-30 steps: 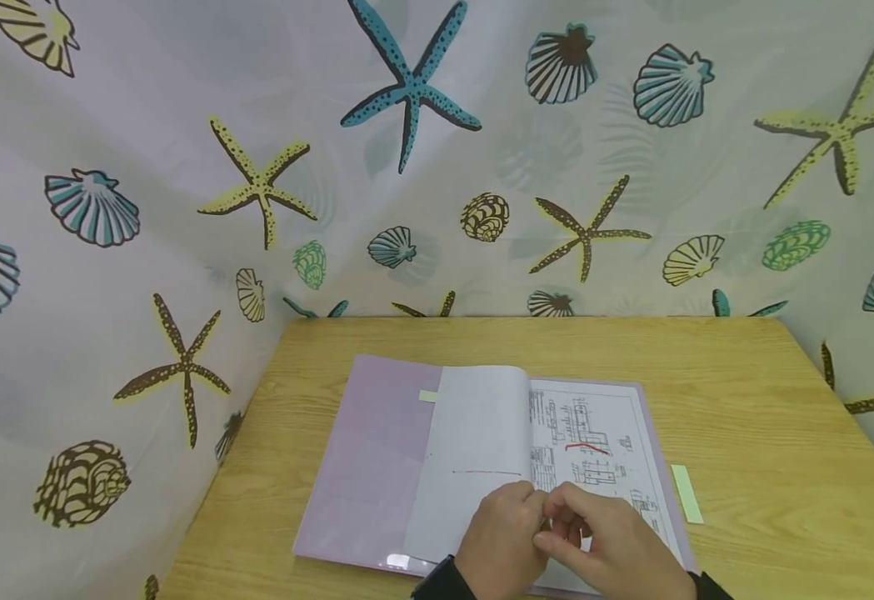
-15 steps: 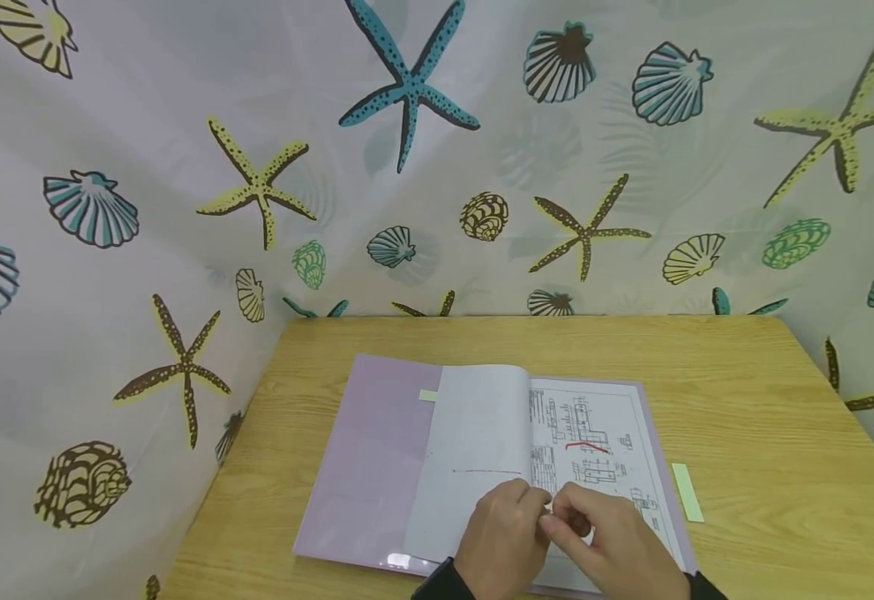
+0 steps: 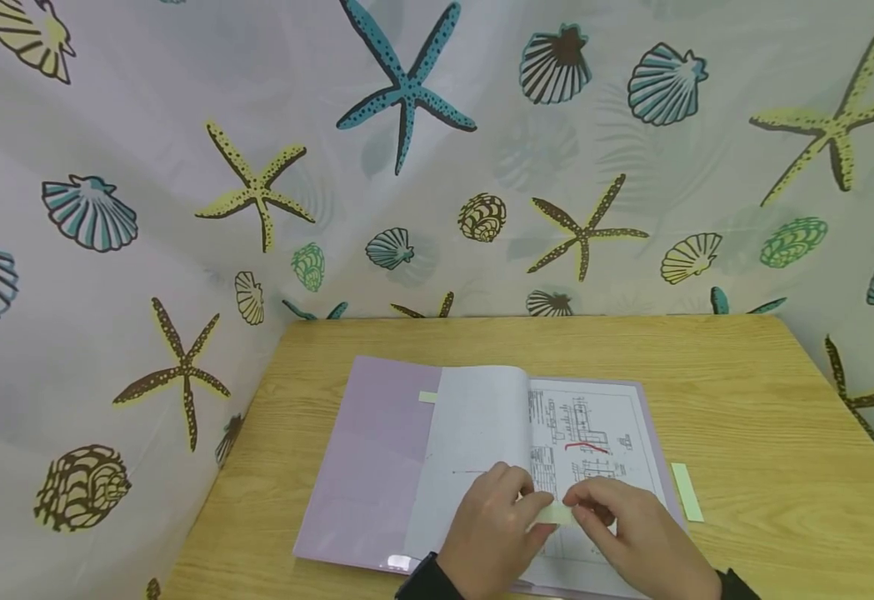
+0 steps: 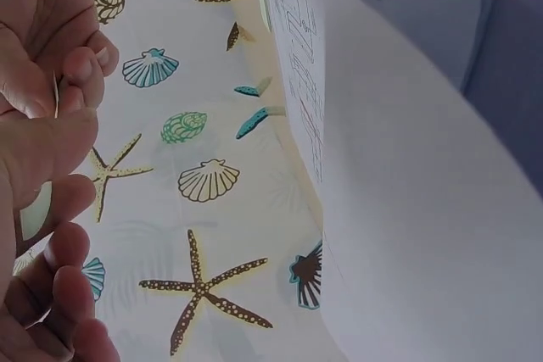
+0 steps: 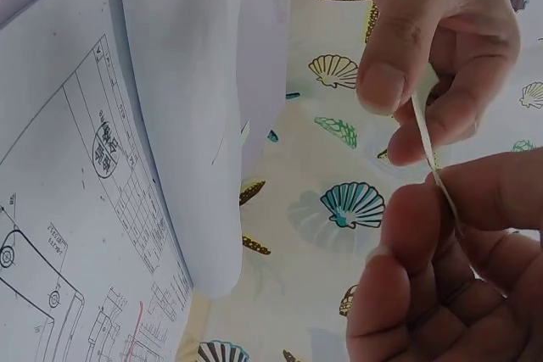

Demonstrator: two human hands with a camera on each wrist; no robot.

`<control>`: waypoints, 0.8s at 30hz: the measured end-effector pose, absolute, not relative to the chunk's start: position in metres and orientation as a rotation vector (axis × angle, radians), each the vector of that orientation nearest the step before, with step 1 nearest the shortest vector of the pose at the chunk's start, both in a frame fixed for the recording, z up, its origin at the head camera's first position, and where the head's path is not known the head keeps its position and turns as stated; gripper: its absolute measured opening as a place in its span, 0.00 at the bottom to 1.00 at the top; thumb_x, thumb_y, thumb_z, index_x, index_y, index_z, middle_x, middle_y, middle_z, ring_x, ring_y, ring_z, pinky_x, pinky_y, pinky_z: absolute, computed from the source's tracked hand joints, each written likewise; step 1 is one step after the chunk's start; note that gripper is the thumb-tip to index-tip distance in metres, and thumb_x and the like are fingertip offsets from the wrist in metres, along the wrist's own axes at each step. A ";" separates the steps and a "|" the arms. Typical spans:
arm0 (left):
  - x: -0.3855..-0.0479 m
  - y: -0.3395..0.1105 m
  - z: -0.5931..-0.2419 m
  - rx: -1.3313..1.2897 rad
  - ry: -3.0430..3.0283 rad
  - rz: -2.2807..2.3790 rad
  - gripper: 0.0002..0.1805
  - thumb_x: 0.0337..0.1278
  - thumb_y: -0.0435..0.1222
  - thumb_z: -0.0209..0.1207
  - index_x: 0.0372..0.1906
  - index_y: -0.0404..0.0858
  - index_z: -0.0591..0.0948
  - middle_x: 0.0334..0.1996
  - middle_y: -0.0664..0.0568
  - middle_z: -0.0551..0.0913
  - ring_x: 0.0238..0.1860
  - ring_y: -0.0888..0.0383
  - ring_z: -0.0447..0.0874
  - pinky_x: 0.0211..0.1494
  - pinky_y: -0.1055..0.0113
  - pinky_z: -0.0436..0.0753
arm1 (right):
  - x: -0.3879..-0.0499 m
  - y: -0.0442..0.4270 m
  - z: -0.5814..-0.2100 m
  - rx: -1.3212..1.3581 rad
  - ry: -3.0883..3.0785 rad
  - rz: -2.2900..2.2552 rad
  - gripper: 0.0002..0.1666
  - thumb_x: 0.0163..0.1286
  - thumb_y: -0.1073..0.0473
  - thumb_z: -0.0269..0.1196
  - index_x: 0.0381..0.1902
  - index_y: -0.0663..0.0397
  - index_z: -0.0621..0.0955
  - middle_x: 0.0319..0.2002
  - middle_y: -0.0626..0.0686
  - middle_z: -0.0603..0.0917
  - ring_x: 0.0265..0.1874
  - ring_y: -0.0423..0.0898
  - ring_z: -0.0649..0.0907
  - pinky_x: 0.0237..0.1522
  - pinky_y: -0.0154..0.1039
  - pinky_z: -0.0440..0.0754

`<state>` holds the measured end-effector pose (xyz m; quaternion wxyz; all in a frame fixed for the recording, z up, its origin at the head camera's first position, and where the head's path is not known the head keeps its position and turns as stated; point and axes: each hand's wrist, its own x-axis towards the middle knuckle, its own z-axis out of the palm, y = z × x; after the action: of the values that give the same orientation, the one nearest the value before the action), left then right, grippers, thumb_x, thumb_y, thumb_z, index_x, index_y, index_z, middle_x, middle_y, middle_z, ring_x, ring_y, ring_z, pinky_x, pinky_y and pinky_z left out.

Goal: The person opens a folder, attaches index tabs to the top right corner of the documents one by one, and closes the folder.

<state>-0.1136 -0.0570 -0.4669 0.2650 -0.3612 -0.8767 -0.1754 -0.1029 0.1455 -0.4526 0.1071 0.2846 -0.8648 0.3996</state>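
A small pale green strip [image 3: 555,513] is stretched between both hands above the open booklet's right page. My left hand [image 3: 491,527] pinches its left end between thumb and fingers, and my right hand [image 3: 635,533] pinches the right end. In the right wrist view the strip [image 5: 426,129] appears edge-on as a thin, slightly bent line between the fingertips of the two hands. The booklet [image 3: 377,458] has a lilac cover; its right page [image 3: 616,408] carries technical drawings with a red line.
A second pale green strip [image 3: 687,493] lies beside the booklet's right edge on the wooden table [image 3: 774,433]. Another green tab [image 3: 427,397] sticks out at the left page's edge. A white sheet printed with shells and starfish [image 3: 437,192] stands behind and beside the table.
My hands, close together before, have drawn slightly apart, the left moving a little up and left, the right to the right. The green strip between them has come into sight.
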 end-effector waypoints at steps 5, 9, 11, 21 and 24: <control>-0.114 -0.055 -0.468 -0.992 -2.374 -0.506 0.16 0.38 0.46 0.76 0.36 0.46 0.89 0.28 0.61 0.75 0.29 0.66 0.68 0.32 0.78 0.64 | -0.104 0.144 -0.456 0.811 -2.559 1.267 0.12 0.62 0.64 0.68 0.37 0.39 0.80 0.33 0.34 0.81 0.28 0.31 0.77 0.28 0.30 0.77; -0.112 -0.050 -0.470 -0.937 -2.400 -0.543 0.21 0.39 0.48 0.74 0.40 0.43 0.87 0.33 0.59 0.77 0.35 0.63 0.72 0.37 0.73 0.70 | -0.108 0.144 -0.461 0.749 -2.600 1.392 0.08 0.63 0.59 0.67 0.38 0.42 0.80 0.35 0.40 0.84 0.31 0.33 0.81 0.28 0.32 0.80; -0.111 -0.048 -0.472 -0.900 -2.414 -0.557 0.25 0.40 0.50 0.73 0.46 0.42 0.85 0.39 0.57 0.78 0.40 0.61 0.74 0.42 0.70 0.73 | -0.115 0.149 -0.462 0.676 -2.622 1.450 0.06 0.64 0.60 0.66 0.38 0.46 0.81 0.36 0.44 0.85 0.29 0.35 0.82 0.26 0.33 0.80; -0.111 -0.043 -0.496 -1.219 -2.787 -0.326 0.37 0.44 0.60 0.67 0.61 0.49 0.76 0.61 0.57 0.72 0.65 0.57 0.65 0.61 0.52 0.72 | -0.183 0.231 -0.457 0.171 -2.913 1.375 0.18 0.68 0.49 0.62 0.47 0.56 0.82 0.47 0.59 0.83 0.36 0.47 0.85 0.38 0.43 0.82; -0.114 -0.041 -0.504 -1.312 -2.945 -0.228 0.40 0.45 0.64 0.63 0.65 0.54 0.72 0.68 0.60 0.65 0.72 0.55 0.55 0.61 0.39 0.67 | -0.200 0.248 -0.466 0.132 -2.956 1.352 0.18 0.69 0.50 0.61 0.48 0.58 0.81 0.44 0.59 0.84 0.35 0.48 0.83 0.35 0.42 0.82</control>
<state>-0.1137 -0.0413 -0.5038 -0.0452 -0.4056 -0.9102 -0.0705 -0.2003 0.2476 -0.4661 -0.0559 0.0405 -0.9072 0.4150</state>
